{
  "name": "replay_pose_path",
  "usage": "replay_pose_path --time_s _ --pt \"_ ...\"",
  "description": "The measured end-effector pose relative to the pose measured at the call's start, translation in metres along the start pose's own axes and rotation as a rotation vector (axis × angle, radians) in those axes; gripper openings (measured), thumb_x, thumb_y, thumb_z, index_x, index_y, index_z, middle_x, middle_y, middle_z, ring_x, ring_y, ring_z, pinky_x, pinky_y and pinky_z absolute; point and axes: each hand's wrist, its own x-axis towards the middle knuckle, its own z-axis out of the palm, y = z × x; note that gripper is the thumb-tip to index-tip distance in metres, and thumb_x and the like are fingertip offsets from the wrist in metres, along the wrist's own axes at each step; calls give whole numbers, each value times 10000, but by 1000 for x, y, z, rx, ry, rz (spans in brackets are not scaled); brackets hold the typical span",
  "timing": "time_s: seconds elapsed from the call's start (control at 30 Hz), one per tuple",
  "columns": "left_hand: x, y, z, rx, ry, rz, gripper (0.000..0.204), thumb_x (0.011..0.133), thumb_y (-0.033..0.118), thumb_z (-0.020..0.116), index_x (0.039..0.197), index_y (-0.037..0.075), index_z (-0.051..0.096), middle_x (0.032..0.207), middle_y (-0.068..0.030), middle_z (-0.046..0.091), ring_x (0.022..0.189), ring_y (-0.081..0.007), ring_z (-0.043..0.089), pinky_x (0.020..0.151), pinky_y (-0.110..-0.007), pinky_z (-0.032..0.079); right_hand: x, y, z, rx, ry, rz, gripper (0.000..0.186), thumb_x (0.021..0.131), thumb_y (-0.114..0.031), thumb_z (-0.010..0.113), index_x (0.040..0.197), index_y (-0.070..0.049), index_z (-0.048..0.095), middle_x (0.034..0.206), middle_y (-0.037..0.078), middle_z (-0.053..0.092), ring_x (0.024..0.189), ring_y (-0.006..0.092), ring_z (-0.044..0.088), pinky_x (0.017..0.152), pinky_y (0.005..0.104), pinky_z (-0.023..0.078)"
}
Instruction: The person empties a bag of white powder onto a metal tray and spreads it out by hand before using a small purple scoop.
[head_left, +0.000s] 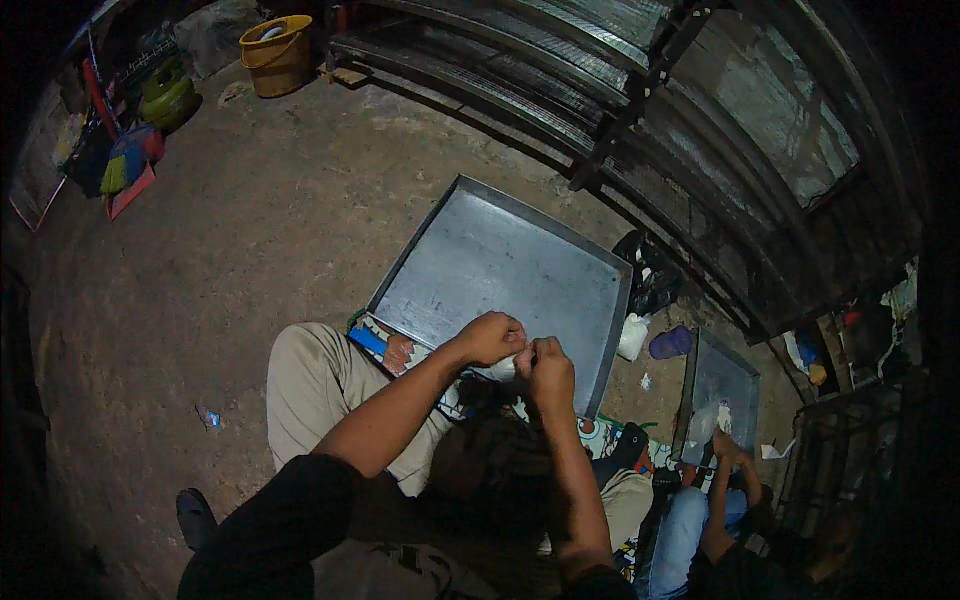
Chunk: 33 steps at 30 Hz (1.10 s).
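Note:
Both of my hands meet above the near edge of a large, shallow metal tray [500, 260]. My left hand [490, 338] is closed, with thumb and fingers pinched together. Close against it, my right hand [549, 376] is closed in a pinch as well. Just below the fingers hangs a small whitish bag [502, 371], apparently plastic and mostly hidden by my hands. The fingertips seem to grip its upper end. The tray has raised sides and a bare grey bottom, and its near edge lies by my crossed legs.
To the right, a co-worker's hands [727, 448] hold something white over a smaller metal tray [738, 385]. Between the trays lie a white bag [633, 337], a purple container [671, 343] and a black plastic bag [652, 280]. Dark racks [590, 130] stand behind; a yellow bucket [276, 60] stands far left.

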Motion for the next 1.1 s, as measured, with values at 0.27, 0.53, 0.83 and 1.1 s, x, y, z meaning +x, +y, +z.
replay_pose_path --time_s 0.27,0.53,0.83,1.1 --pt "-3 8 -1 67 -29 -114 268 825 255 644 916 17 726 831 -193 702 789 -353 682 726 -424 523 -1 10 -1 206 -58 -13 229 767 -146 711 929 13 680 881 198 652 783 366 664 711 424 540" --pt "-3 -6 11 66 32 3 241 851 223 606 895 9 707 783 -186 673 726 -333 650 672 -419 500 2 14 -9 286 -135 -56 180 758 -105 694 901 0 664 902 203 657 781 394 655 710 439 544" --pt "-4 4 17 -125 34 -99 236 873 241 625 920 29 716 755 -107 660 717 -198 593 672 -355 477 5 0 -17 186 -41 -31 166 780 -126 662 851 3 585 832 206 608 752 430 632 640 475 512" --pt "-4 -6 9 271 -2 -2 244 851 271 632 931 61 727 816 -117 687 849 -328 622 790 -421 486 1 -6 -23 499 168 128 139 782 -26 648 913 20 642 764 107 652 658 152 646 645 290 527"
